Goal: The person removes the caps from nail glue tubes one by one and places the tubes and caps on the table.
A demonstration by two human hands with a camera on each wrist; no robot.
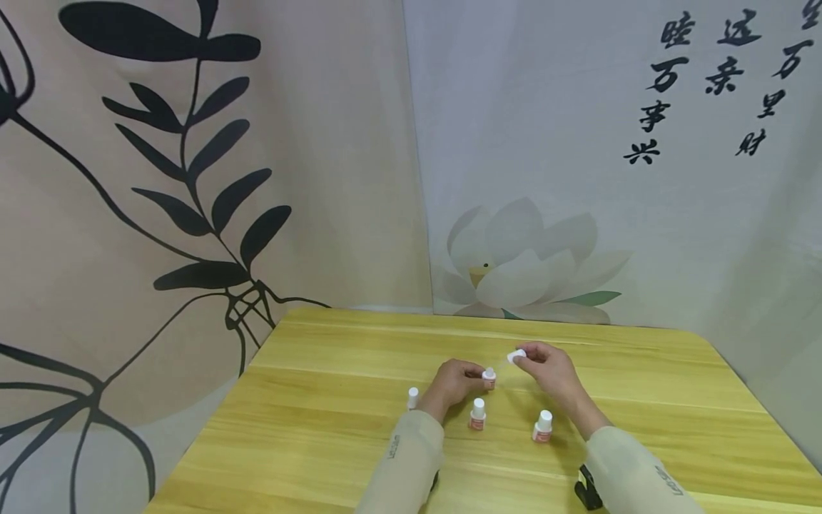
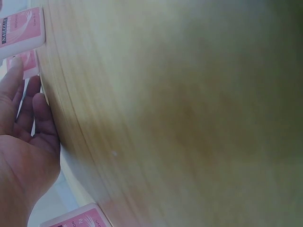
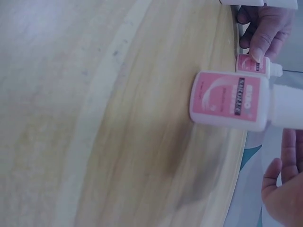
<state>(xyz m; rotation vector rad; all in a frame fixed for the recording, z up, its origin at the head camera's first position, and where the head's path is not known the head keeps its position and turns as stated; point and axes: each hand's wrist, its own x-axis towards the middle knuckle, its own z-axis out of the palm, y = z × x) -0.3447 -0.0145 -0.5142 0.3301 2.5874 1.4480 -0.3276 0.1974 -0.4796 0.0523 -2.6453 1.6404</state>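
Near the table's middle, my left hand (image 1: 457,382) grips a small nail glue bottle (image 1: 489,380) that stands upright with a pink label. The right wrist view shows the left thumb pressed on this bottle's label (image 3: 251,65). Up and to the right of it, my right hand (image 1: 551,370) pinches a small white cap (image 1: 516,355), apart from the bottle. A faint thin streak shows between cap and bottle; I cannot tell whether it is a brush. In the right wrist view the right hand (image 3: 286,194) is partly hidden by a nearer bottle.
Three more white-capped bottles stand on the wooden table (image 1: 321,400): one by the left forearm (image 1: 413,398), partly hidden, a middle one (image 1: 477,414), and one by the right forearm (image 1: 542,427). A black object (image 1: 587,489) shows beside the right sleeve. Printed curtains hang behind.
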